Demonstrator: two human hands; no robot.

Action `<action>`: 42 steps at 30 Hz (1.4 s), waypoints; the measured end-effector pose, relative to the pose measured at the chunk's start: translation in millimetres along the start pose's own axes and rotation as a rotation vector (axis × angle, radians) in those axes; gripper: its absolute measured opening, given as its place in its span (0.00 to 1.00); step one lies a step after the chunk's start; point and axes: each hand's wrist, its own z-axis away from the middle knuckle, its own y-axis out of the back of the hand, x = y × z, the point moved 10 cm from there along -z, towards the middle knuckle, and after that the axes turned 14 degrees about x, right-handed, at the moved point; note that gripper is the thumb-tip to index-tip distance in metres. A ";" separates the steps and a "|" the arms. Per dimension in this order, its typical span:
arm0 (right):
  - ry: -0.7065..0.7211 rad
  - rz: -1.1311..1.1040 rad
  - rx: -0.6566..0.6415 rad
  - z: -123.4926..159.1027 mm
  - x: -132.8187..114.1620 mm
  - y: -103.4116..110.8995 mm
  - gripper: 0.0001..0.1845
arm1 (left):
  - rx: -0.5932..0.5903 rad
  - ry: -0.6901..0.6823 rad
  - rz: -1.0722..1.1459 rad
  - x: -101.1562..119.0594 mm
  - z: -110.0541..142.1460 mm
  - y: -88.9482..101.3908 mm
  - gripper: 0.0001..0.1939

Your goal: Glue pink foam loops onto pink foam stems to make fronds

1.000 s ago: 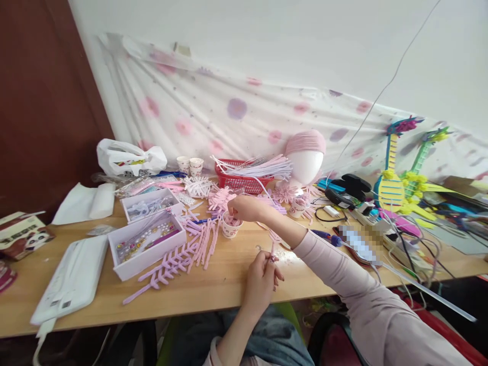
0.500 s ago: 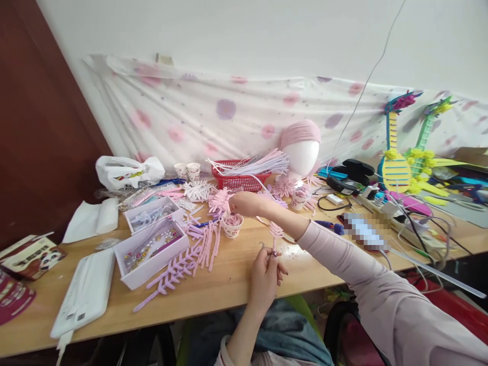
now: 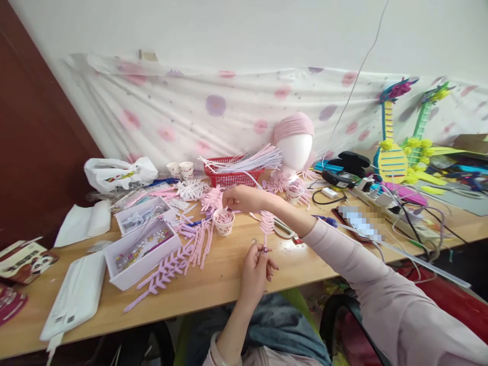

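Observation:
My left hand (image 3: 256, 267) is closed in a pinch on the lower end of a pink pipe-cleaner branch piece (image 3: 266, 223), holding it upright above the wooden table (image 3: 213, 284). My right hand (image 3: 240, 198) reaches forward over a small paper cup (image 3: 223, 221) filled with pink bits. Its fingers are curled downward just above the cup's rim; what they hold is too small to make out. More pink pipe-cleaner branches (image 3: 179, 256) lie on the table left of the cup.
Two white trays (image 3: 143, 244) of beads and trinkets stand left of the cup. A red basket (image 3: 231, 177) of pipe cleaners and a foam head (image 3: 295, 147) stand behind. Cables, a power strip (image 3: 385, 203), and foam guitars (image 3: 392, 157) crowd the right. A white bag (image 3: 114, 173) lies at the far left.
The camera has shifted rightward. My left hand has raised the pink branch piece a little. My right hand stays over the paper cup.

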 end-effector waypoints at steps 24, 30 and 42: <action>-0.152 -0.058 -0.128 -31.7 31.7 -40.5 0.22 | -0.013 -0.014 0.039 1.3 -0.2 -0.7 0.17; -0.224 -0.164 -0.107 -33.2 30.2 -18.9 0.17 | -0.008 -0.015 0.062 1.1 0.2 -0.5 0.15; -0.484 -0.494 0.326 191.7 7.4 1.2 0.07 | 0.062 -0.014 0.105 7.4 -0.6 9.5 0.14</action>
